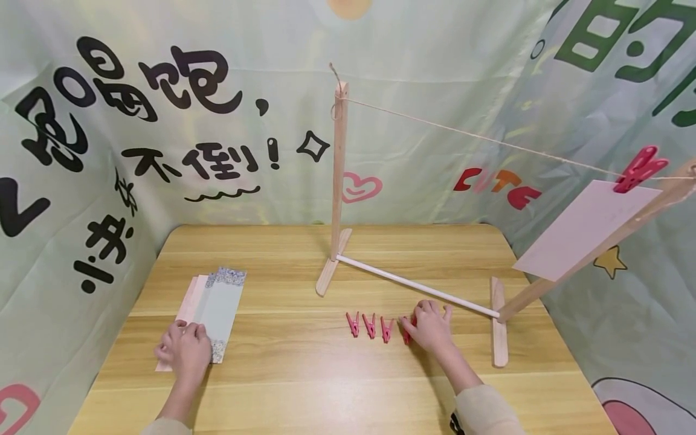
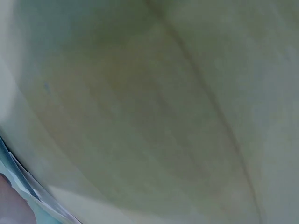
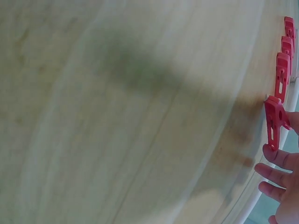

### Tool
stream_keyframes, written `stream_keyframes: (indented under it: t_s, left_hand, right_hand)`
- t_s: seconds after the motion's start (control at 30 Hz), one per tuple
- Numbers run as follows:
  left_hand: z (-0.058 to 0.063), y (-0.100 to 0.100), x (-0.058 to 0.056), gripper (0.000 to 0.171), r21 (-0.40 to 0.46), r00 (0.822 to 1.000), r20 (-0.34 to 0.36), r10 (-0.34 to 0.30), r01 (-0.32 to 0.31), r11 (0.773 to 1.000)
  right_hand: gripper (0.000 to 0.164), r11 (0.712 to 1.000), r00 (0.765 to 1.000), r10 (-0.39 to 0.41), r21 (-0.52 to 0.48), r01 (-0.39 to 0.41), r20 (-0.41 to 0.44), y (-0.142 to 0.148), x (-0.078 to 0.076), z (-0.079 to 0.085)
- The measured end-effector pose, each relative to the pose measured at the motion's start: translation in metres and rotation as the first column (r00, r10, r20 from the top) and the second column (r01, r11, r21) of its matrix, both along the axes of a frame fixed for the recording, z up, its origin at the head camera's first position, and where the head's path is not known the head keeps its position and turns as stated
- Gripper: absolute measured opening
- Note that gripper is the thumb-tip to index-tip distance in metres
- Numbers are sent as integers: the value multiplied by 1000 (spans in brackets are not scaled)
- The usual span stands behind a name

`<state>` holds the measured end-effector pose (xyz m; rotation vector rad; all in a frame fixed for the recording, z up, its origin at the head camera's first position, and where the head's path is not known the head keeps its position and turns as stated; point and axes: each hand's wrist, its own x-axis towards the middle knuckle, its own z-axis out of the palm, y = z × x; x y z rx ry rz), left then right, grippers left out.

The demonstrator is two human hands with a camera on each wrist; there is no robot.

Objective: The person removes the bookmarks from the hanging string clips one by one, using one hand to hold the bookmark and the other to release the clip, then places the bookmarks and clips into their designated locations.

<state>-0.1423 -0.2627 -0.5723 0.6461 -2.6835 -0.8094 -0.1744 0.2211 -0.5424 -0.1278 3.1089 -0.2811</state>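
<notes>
On the left of the table, my left hand (image 1: 187, 353) lies over the lower part of a few paper cards, its fingers bent. One card is pale blue with patterned ends (image 1: 225, 308); pink card edges (image 1: 190, 302) show beside it. In the left wrist view, only a fingertip (image 2: 14, 205) and the card edges (image 2: 23, 175) appear at the lower left. I cannot tell whether the left fingers pinch a card. My right hand (image 1: 433, 326) pinches a red clothespin (image 3: 273, 123) between thumb and index finger, the other fingers spread. Several matching clothespins (image 1: 370, 325) lie in a row beside it.
A wooden post (image 1: 339, 169) and a slanting right post (image 1: 592, 257) carry a string (image 1: 478, 136). A white rod (image 1: 418, 282) joins their feet. From the string's right end hangs a pale card (image 1: 592, 229), clipped by a red clothespin (image 1: 641, 169). Printed cloth surrounds the table.
</notes>
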Motion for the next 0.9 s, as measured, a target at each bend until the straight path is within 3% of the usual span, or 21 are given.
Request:
stream_keyframes:
  t_s: [0.43,0.9]
  left_hand:
    - [0,-2,-1,34,-60,989,150,13,-4,998]
    - [4,-4,-3,37,-142,972,236,0,34,989]
  right_hand:
    - [44,1000,999,-12,-13,12,-38,-4,0,-7]
    - [47,998,998,-46,46,48,-41,-12,3,-9]
